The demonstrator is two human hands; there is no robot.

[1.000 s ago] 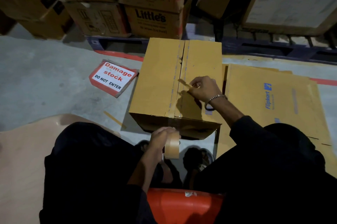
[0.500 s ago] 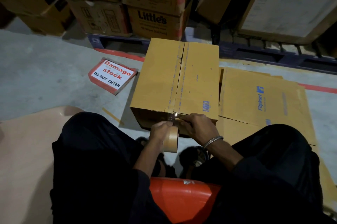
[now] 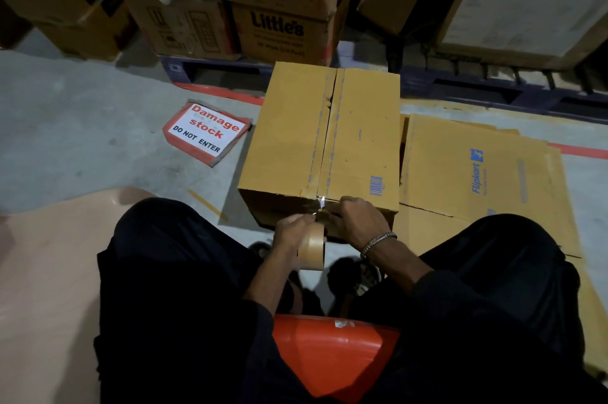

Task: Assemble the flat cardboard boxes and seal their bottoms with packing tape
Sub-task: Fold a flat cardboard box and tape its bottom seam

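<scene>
While the person sits on an orange seat [image 3: 332, 347], the assembled box [image 3: 329, 140] stands on the floor [image 3: 82, 114] before the knees, long axis running away from them, taped centre seam along it. Left hand [image 3: 291, 229] grips the tape roll [image 3: 312, 250], held on edge at the box's near face. Right hand [image 3: 360, 221] pinches the tape at the seam's near end. Flat Flipkart cardboard [image 3: 477, 173] lies just right of the box. Box flaps closed; contents cannot be seen. A "Damage stock" sign [image 3: 207, 132] lies left.
</scene>
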